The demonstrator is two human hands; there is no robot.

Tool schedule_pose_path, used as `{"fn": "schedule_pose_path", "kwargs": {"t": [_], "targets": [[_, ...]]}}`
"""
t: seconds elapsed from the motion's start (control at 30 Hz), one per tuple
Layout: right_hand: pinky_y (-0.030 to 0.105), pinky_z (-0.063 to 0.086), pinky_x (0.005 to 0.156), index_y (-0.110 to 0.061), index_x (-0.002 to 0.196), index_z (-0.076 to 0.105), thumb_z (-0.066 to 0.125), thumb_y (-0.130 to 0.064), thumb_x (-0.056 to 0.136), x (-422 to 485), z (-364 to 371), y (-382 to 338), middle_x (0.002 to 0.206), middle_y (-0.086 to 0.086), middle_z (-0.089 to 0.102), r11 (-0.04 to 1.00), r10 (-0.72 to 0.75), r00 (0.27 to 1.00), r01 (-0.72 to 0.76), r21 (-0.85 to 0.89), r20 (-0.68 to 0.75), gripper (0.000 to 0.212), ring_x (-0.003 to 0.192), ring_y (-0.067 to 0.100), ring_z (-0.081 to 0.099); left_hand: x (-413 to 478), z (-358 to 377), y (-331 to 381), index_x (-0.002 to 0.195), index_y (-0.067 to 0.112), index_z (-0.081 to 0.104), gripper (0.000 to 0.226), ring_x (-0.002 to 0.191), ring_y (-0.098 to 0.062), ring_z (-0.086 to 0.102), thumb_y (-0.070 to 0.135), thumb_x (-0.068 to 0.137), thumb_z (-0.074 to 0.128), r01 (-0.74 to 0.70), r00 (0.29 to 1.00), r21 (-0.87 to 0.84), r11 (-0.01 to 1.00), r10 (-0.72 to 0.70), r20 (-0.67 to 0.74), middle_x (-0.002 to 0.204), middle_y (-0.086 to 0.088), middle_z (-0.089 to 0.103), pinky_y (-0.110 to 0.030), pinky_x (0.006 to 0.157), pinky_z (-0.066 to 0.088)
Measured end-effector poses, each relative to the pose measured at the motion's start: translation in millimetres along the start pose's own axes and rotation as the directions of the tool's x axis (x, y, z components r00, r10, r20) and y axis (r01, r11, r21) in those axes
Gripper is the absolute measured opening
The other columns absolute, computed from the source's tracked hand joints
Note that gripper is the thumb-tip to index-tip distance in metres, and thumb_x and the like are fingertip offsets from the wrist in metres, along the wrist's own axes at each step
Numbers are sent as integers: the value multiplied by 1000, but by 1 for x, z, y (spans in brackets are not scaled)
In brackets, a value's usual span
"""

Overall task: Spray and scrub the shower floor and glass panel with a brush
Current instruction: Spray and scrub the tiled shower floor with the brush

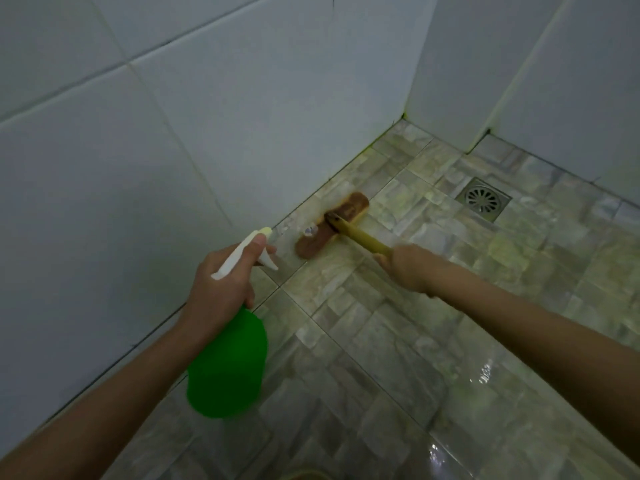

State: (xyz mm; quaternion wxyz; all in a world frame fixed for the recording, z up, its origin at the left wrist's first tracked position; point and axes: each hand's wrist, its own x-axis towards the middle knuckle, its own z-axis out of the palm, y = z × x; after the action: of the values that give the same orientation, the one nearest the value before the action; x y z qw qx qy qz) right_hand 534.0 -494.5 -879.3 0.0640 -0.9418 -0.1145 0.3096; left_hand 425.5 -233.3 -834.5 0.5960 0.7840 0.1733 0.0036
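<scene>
My left hand (221,284) grips a green spray bottle (228,365) by its white trigger head, nozzle pointing toward the wall edge of the floor. My right hand (405,265) is closed around the yellow handle of a brush (332,225). The brush's brown head rests flat on the stone-patterned shower floor (398,341), close to where the floor meets the left tiled wall. The spray nozzle sits just left of the brush head. No glass panel is in view.
White tiled walls (173,133) enclose the left side and the far corner. A square metal drain (483,199) lies in the floor at the right of the brush. The floor at lower right is wet and shiny.
</scene>
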Motion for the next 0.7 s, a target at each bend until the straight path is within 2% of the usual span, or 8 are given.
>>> {"fn": "schedule_pose_path", "kwargs": {"t": [0.07, 0.13, 0.23, 0.3, 0.4, 0.5, 0.63, 0.7], "targets": [[30, 41, 68, -9, 95, 52, 23, -47, 102, -17, 2, 13, 86, 6, 53, 999, 31, 999, -29, -43, 37, 48, 73, 21, 52, 5, 3, 4, 87, 42, 78, 44, 40, -22, 49, 75, 79, 51, 5, 1000, -3, 1000, -5, -4, 97, -20, 76, -24, 51, 41], [30, 41, 66, -10, 90, 49, 23, -46, 102, -7, -8, 5, 83, 6, 53, 997, 8, 1000, -6, -77, 29, 46, 70, 21, 52, 12, 8, 6, 83, 47, 78, 34, 40, -22, 49, 71, 82, 53, 18, 1000, -21, 1000, -18, 2, 96, -14, 78, -22, 47, 41], [29, 42, 52, -7, 90, 47, 22, -44, 103, 40, -31, -21, 72, 8, 53, 998, -15, 1000, 14, -55, -20, 47, 56, 21, 52, 24, 16, 7, 84, 36, 81, 46, 55, -43, 60, 74, 79, 56, 12, 1000, -42, 999, -12, 3, 94, -13, 78, -26, 51, 44], [29, 41, 44, -5, 91, 48, 23, -46, 103, 58, -38, -17, 68, 8, 52, 1000, -5, 998, 3, -26, -58, 49, 51, 21, 52, 30, 19, 7, 87, 31, 82, 49, 59, -44, 63, 73, 81, 56, 14, 1000, -34, 999, -13, 3, 96, 0, 80, -26, 49, 44], [36, 52, 59, -11, 81, 49, 23, -51, 101, 29, -24, 29, 76, 8, 57, 999, 33, 999, -33, -30, -12, 51, 62, 24, 59, 37, 22, 11, 92, 37, 79, 35, 45, -24, 53, 63, 90, 55, -2, 1000, -37, 999, 2, -14, 97, 5, 80, -23, 44, 43], [40, 56, 70, -16, 74, 45, 24, -53, 99, 2, -23, 62, 76, 5, 58, 994, 90, 995, -86, -66, 51, 49, 68, 25, 63, 46, 24, 19, 80, 44, 79, 33, 45, -26, 55, 64, 88, 54, 11, 1000, -27, 1000, -11, -7, 95, 7, 80, -24, 47, 44], [32, 49, 52, -7, 92, 47, 25, -52, 100, 53, -49, 35, 74, 9, 54, 997, 81, 997, -82, -15, -8, 51, 58, 26, 57, 61, 35, 30, 77, 40, 80, 42, 76, -51, 67, 74, 77, 56, -2, 1000, -36, 999, 2, -15, 92, 2, 80, -28, 50, 44], [30, 44, 47, -5, 98, 45, 25, -52, 100, 81, -60, 32, 77, 12, 55, 995, 88, 994, -85, 55, -68, 51, 55, 26, 54, 67, 42, 33, 77, 47, 78, 37, 67, -48, 64, 76, 74, 56, -17, 1000, -29, 999, 17, -14, 91, -1, 79, -29, 53, 45]]}}
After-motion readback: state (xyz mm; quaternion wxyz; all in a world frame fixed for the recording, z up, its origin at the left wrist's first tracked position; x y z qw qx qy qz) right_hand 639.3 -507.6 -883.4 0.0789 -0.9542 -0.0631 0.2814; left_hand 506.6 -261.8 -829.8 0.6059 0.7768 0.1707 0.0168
